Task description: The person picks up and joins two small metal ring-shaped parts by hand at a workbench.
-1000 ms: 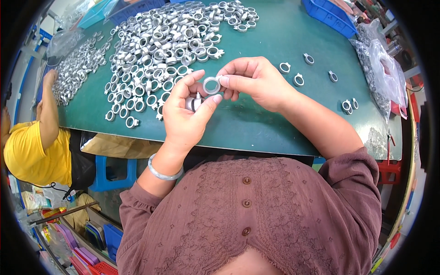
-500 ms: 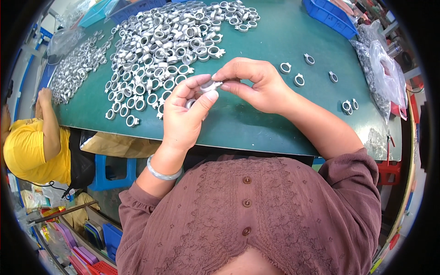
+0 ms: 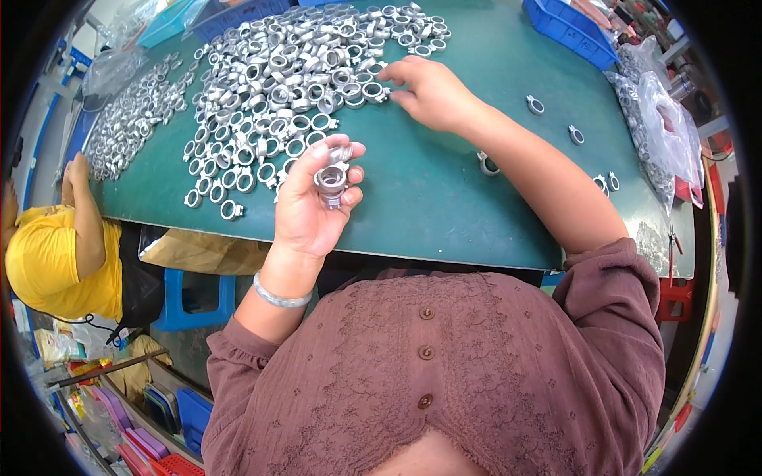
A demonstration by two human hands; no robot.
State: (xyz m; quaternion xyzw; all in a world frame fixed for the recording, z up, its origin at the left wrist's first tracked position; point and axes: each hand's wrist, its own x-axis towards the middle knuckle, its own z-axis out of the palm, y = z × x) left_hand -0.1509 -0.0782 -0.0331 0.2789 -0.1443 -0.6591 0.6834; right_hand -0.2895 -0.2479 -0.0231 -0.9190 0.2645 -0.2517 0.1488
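My left hand (image 3: 303, 218) is palm up with its fingers curled around a few silver metal rings (image 3: 330, 179), each with a small lug. At the right edge of a large heap of the same kind of rings (image 3: 278, 71) is my right hand (image 3: 436, 95), thumb and forefinger apart. Its fingertips come close to a ring (image 3: 374, 92) at the heap's edge, and nothing shows between them. Partly hidden by my right forearm, one loose ring (image 3: 487, 163) lies on the green table (image 3: 444, 214).
More loose rings (image 3: 536, 105) lie to the right. A smaller heap of rings (image 3: 131, 127) is at the far left, by a person in a yellow top (image 3: 59, 254). A blue tray (image 3: 571, 32) and clear plastic bags (image 3: 655, 119) line the far right edge.
My right hand has left the ring held between both hands and moved forward to the heap's edge. My left hand has turned palm up, showing the rings in it.
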